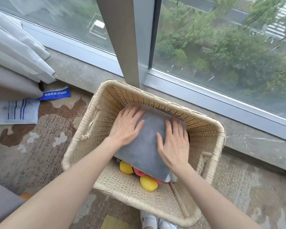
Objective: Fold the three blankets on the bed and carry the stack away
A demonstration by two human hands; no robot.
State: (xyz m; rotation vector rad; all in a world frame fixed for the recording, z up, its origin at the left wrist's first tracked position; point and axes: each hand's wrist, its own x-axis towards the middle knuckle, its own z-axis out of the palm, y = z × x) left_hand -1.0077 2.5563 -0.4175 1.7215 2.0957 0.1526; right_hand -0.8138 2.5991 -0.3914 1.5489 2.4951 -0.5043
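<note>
Head view: the folded grey blanket bundle (147, 146) lies inside the woven basket (104, 116), tilted, with its far edge high against the basket's far wall and its near edge lower. How many layers the bundle holds cannot be told from above.

Left hand (127, 126): laid flat on the bundle's top face, on the left portion. Fingers are straight and spread, with the tips reaching the bundle's far edge. It grasps nothing and is released, palm down on the cloth.

Right hand (173, 146): laid flat on the bundle's top face, on the right portion, slightly nearer the person than the left hand. Fingers are straight and close together. It is likewise released, palm down on the cloth. A strip of bare grey cloth shows between the two hands.

Under the bundle's near edge, on the basket's floor, a yellow and red plush toy (148, 183) shows in part, touching the bundle from below.

The basket stands on a worn patterned carpet (31, 154), just beside a stone sill. Beyond the basket a grey window post (120, 38) rises, with glass panes (221, 47) on both sides showing trees below. Left of the basket and well apart hang pale curtains (15, 55). A blue printed label (56, 94) and a printed sheet (15, 111) lie on the carpet beneath them. On the basket's near side, white shoes (150, 220) show at the frame's bottom edge.
</note>
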